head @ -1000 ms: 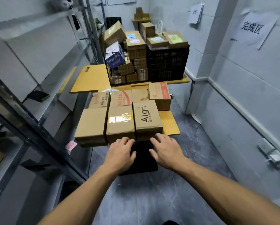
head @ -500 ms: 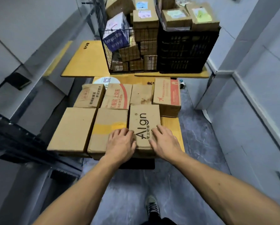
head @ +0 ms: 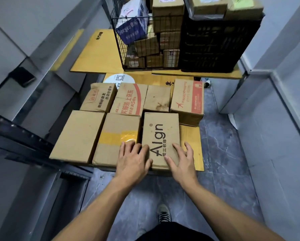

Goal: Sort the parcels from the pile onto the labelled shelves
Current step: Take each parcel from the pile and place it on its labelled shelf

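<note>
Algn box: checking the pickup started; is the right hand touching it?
Touching. Head view: the right hand lies on the Algn box, thumb on top, fingers over its right edge.

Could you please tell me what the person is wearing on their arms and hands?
Nothing that shows. The left hand and right hand are ungloved, with no rings visible. Both forearms are bare down to the frame's edge, with no sleeves, watch or wristbands in view.
</note>
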`<state>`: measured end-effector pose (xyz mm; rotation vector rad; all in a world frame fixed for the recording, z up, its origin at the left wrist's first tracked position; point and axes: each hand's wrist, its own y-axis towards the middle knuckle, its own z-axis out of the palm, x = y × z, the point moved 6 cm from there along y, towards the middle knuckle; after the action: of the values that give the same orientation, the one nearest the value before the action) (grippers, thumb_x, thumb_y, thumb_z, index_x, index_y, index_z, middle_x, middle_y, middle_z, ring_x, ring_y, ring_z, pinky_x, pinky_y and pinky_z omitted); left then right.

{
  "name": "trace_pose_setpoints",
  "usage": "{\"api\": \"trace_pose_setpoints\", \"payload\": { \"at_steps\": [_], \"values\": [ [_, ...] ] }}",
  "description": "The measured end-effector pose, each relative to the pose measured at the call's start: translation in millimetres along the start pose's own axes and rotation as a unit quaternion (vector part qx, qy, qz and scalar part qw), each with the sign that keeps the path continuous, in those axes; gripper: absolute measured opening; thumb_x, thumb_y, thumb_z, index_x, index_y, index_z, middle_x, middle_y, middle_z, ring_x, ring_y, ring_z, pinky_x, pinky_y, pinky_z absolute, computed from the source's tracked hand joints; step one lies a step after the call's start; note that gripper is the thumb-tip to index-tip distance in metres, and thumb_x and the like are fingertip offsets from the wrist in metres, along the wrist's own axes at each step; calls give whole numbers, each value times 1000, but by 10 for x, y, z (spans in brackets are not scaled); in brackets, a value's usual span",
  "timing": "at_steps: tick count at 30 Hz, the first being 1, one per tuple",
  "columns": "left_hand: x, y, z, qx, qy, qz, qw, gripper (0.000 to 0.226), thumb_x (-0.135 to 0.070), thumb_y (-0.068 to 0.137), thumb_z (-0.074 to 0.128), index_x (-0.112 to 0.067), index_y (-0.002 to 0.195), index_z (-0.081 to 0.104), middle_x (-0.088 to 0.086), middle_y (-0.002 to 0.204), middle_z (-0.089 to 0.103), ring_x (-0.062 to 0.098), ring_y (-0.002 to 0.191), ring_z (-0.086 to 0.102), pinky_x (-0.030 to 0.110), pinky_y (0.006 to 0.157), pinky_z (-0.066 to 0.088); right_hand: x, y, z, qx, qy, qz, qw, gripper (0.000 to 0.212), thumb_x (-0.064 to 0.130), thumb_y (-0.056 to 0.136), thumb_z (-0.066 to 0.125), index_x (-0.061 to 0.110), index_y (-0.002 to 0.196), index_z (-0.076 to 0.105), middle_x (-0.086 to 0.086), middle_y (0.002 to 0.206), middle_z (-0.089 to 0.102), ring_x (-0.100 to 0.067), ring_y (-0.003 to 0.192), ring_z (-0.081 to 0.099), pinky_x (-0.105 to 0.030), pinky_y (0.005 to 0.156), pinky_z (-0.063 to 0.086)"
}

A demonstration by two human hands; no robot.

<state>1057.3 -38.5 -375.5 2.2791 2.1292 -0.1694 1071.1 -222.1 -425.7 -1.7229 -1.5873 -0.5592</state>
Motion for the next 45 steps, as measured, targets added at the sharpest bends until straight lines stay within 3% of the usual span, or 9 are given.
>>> {"api": "trace_pose_setpoints", "payload": {
  "at_steps": [6,12,19,25,30,36,39,42,45],
  "values": [
    [-30,-87,-34,-4,-55,-9,998,49,-53,92,43,-31,136,44,-4,138,52,22,140,24,46,121,4,95,-115,-50,-7,66,48,997,57,35,98,62,28,150,42,-8,147,46,-27,133,47,-34,109,37],
    [-4,-413,-219,-93,-205,26,974,56,-55,88,44,-24,133,54,0,136,52,19,131,35,45,111,33,92,-507,-152,-72,146,41,986,52,38,94,67,33,142,49,-2,140,53,-20,127,51,-31,104,41],
    [278,-961,-347,-150,-545,-39,824,43,-44,86,54,-44,130,54,-19,129,56,9,122,55,42,103,47,283,-1054,-244,-125,207,-52,969,48,44,89,69,46,134,51,9,137,57,-14,125,56,-37,108,45],
    [404,-1302,-257,-104,-585,-76,801,43,-49,85,55,-46,127,51,-13,133,53,-5,121,51,36,108,43,396,-1473,-267,-138,244,-92,956,46,59,81,64,62,126,50,24,137,56,-3,129,54,-33,110,44],
    [289,-1533,-179,-51,-679,-79,728,61,-55,81,60,-37,138,49,-10,140,54,10,132,48,48,112,38,321,-1702,-208,-115,264,-96,953,46,48,88,63,49,132,51,26,137,55,0,129,52,-33,111,43],
    [293,-1752,-326,-126,-650,-60,747,58,-54,80,65,-45,135,49,-8,136,56,15,128,52,50,104,46,436,-1750,-244,-107,160,-128,973,43,52,92,48,53,134,48,4,149,46,-2,137,41,-34,113,38],
    [246,-1789,-453,-173,-580,-47,794,54,-53,81,62,-48,133,49,-13,133,53,5,124,52,31,102,47,474,-1687,-283,-87,140,-129,978,46,51,91,51,44,137,54,5,151,42,-7,139,40,-44,113,41],
    [122,-1770,-562,-206,-522,-32,827,52,-52,81,60,-49,131,45,-13,131,51,-3,122,49,11,96,41,523,-1631,-335,-43,165,-143,975,45,67,87,48,57,131,49,19,136,55,6,126,50,-39,109,46],
    [-67,-1735,-590,-209,-487,-29,847,53,-51,83,59,-46,134,45,-11,133,49,-4,124,47,10,98,40,517,-1624,-428,-12,221,-146,964,50,75,84,51,60,131,46,15,137,58,-3,127,54,-46,107,47]
  ]
}}
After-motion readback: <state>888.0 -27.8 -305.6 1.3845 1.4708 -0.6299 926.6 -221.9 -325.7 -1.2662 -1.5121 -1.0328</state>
